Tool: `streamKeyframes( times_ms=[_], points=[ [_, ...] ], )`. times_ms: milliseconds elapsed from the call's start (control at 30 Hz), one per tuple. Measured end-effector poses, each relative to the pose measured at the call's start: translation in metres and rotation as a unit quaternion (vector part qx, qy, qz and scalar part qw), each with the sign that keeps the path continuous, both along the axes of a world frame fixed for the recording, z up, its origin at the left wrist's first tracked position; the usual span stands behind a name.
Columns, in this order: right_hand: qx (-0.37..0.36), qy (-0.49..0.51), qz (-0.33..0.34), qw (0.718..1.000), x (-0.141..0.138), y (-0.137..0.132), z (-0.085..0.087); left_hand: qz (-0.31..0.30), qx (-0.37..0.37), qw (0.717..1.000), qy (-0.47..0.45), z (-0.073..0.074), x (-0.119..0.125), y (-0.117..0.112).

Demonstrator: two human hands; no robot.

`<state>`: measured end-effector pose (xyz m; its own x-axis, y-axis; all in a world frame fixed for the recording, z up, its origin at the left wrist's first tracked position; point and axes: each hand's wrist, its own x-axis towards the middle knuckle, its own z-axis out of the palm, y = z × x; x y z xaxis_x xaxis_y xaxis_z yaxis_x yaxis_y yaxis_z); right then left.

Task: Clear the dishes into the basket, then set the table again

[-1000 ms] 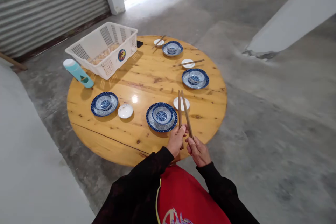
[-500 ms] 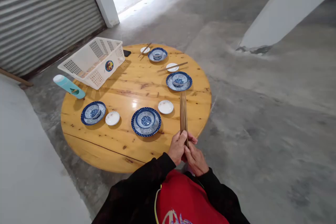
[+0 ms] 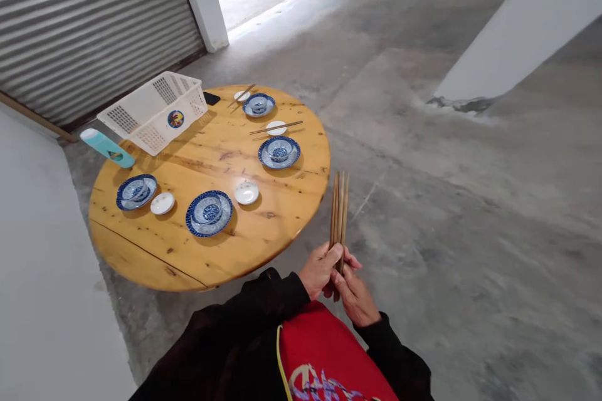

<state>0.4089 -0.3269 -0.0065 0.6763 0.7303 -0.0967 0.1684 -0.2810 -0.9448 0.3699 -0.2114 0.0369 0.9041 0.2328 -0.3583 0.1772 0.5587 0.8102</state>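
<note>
A bundle of several brown wooden chopsticks [image 3: 338, 213] points away from me, upper ends slightly fanned. My left hand [image 3: 322, 270] is closed round its lower part, thumb on top. Just below and to the right, my right hand [image 3: 355, 294] is also closed on the lower ends. The hands touch, so some fingers are hidden. Both are beyond the right edge of the round wooden table [image 3: 282, 229]. Nearest on it are a blue-rimmed plate with a bowl [image 3: 209, 213] and a small white dish [image 3: 247, 192].
More plates with bowls [image 3: 279, 151] stand round the table. A chopstick pair [image 3: 277, 128] lies across a white dish. At the back left are a white plastic basket [image 3: 155, 116], a turquoise bottle [image 3: 108, 147] and a black phone [image 3: 211, 98]. A white pillar [image 3: 498, 37] rises from the concrete floor.
The table and its dishes have shifted left in view as I moved right. My hands and the chopsticks are now out past the table edge. The chopstick tips have spread a little.
</note>
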Motion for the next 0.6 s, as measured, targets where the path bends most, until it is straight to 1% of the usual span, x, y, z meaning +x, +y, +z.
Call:
streamKeyframes(
  times_ms=[67,133,233,333,400,467,533,600],
  points=[
    [0.017,0.066,-0.005,0.998,0.010,-0.009,0.003,-0.012,-0.004,1.000,0.005,-0.004,0.014,-0.008],
    [0.032,0.118,-0.018,0.992,0.018,-0.013,0.004,-0.011,0.000,1.000,0.011,-0.004,0.026,-0.013],
    [0.049,0.178,-0.048,0.982,0.031,-0.013,0.002,-0.003,0.004,1.000,0.014,0.000,0.047,-0.016],
    [0.065,0.209,-0.070,0.973,0.052,-0.014,0.002,-0.009,-0.007,1.000,0.012,0.007,0.072,-0.016],
    [0.075,0.212,-0.074,0.972,0.070,-0.015,0.004,-0.024,-0.025,0.999,0.002,0.010,0.094,-0.013],
    [0.078,0.208,-0.074,0.972,0.090,-0.014,0.010,-0.031,-0.058,0.998,-0.017,0.012,0.119,-0.007],
    [0.068,0.209,-0.074,0.973,0.111,-0.010,0.016,-0.019,-0.104,0.994,-0.035,0.014,0.144,0.003],
    [0.044,0.216,-0.070,0.973,0.131,-0.004,0.022,-0.007,-0.148,0.988,-0.041,0.015,0.168,0.016]
  ],
)
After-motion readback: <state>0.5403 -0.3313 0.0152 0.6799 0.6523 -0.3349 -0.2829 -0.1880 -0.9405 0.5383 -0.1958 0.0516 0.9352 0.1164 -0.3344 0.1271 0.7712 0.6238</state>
